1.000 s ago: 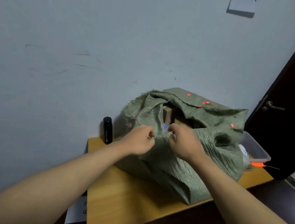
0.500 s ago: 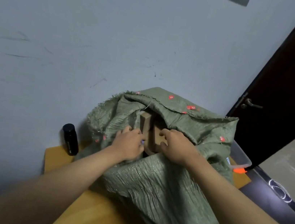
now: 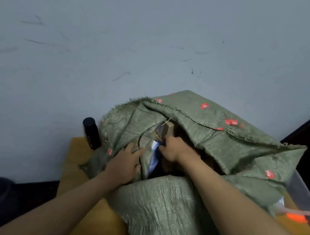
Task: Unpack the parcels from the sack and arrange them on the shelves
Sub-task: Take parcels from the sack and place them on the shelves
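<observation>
Left hand (image 3: 123, 164) flat on sack (image 3: 167, 208) holding mouth wide, right hand (image 3: 175, 148) gripping parcel (image 3: 165, 131): lift straight out, clear of cloth.

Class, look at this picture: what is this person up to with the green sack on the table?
A person is unpacking a green woven sack that lies on a wooden table. The left hand rests flat on the sack's edge, holding the mouth open. The right hand reaches inside and grips a brown cardboard parcel that pokes up in the opening. The parcel is not yet out. A black bottle stands beside the sack, by the wall.
</observation>
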